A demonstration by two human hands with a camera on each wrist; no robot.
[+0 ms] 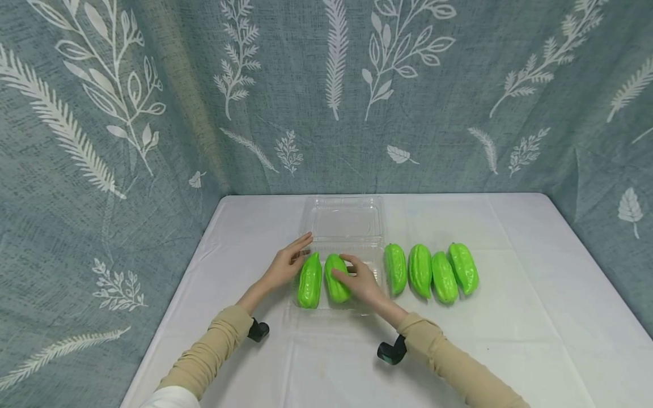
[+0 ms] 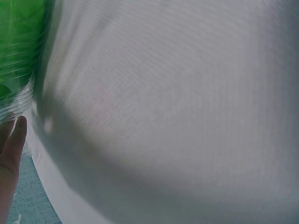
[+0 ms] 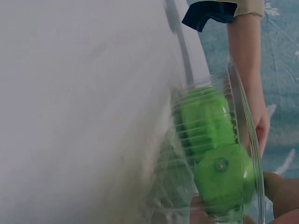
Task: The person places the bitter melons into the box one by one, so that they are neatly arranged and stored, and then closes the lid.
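Observation:
A clear plastic clamshell box (image 1: 321,311) lies on the white table with its lid (image 1: 344,220) folded back. Inside its base, a bumpy green bitter gourd (image 1: 309,283) occupies the left side. My right hand (image 1: 363,282) grips a second green bitter gourd (image 1: 335,277) beside it, thumb on one side and fingers on the other; its rounded end (image 3: 222,170) shows in the right wrist view. At the box's left edge rests my left hand (image 1: 285,265), fingers fairly straight. The left wrist view catches those fingertips (image 2: 19,133) against the ridged plastic wall.
Right of the box, several more green bitter gourds (image 1: 420,272) lie in a row on the white tablecloth (image 1: 515,317). Behind and to the left hangs a grey-green leaf-print curtain (image 1: 306,73). Dark wrist cameras (image 1: 391,351) jut out below both sleeves.

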